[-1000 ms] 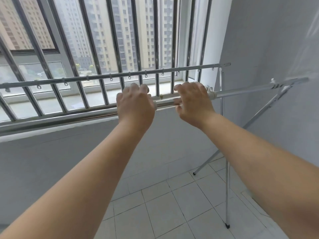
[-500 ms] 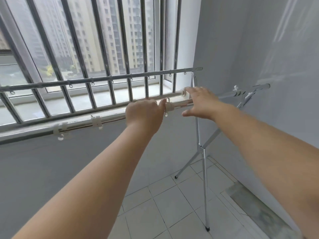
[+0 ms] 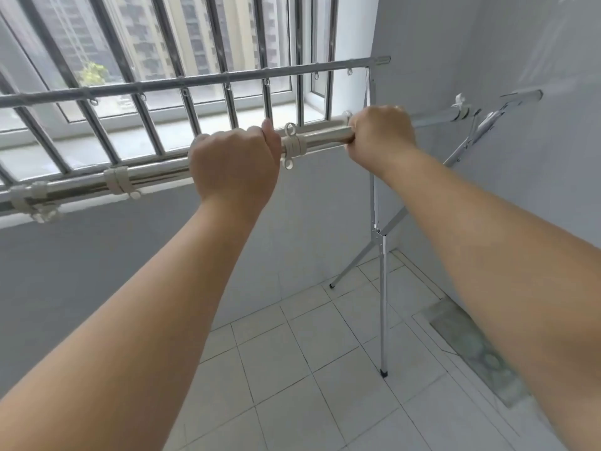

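A steel drying-rack pole (image 3: 322, 139) runs across the view at chest height, thick on the left and thinner toward the right. My left hand (image 3: 234, 164) grips the thick part from above. My right hand (image 3: 382, 133) grips it where the thick tube meets the thin one. Between my hands sits a white plastic clip ring (image 3: 292, 144). More white clips (image 3: 118, 182) sit on the pole to the left. A second, farther rail (image 3: 208, 83) with small hook rings runs parallel behind.
The rack's crossed steel legs (image 3: 383, 288) stand on the white tiled floor (image 3: 292, 369) at the right. A barred window (image 3: 182, 43) fills the back wall above a sill. A grey wall (image 3: 520, 43) closes the right side, with a floor drain strip (image 3: 478, 349) along it.
My right hand went from resting flat over the pole to gripping it at the tube joint. The white clip between my hands and the view shifted slightly; my left hand keeps its grip.
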`<state>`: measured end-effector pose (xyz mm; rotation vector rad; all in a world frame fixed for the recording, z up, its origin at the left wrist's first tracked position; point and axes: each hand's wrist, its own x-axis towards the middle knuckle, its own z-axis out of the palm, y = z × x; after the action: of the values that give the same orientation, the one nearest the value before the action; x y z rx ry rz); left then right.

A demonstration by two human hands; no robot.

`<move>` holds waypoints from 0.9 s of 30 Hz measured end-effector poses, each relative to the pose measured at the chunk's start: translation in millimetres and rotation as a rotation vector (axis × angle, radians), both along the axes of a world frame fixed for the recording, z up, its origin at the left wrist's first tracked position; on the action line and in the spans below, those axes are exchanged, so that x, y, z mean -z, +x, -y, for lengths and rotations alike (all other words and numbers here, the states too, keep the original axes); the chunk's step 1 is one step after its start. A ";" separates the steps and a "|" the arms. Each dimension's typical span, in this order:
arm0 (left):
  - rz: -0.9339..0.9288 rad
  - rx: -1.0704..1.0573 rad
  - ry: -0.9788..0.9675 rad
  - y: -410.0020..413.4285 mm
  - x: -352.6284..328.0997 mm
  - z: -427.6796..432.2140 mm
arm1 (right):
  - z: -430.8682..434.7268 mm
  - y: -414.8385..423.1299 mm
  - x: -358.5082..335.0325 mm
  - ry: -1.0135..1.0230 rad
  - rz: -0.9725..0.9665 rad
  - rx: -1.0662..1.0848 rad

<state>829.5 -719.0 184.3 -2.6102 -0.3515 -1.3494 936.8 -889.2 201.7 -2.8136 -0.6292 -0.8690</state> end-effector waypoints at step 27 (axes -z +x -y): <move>0.041 -0.011 0.006 35.3 -1.5 -20.7 | -18.1 40.8 1.0 0.030 0.034 -0.104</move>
<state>864.7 -698.3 185.8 -2.5752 -0.3666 -1.4002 977.7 -871.1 200.6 -2.7175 -0.7537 -0.9002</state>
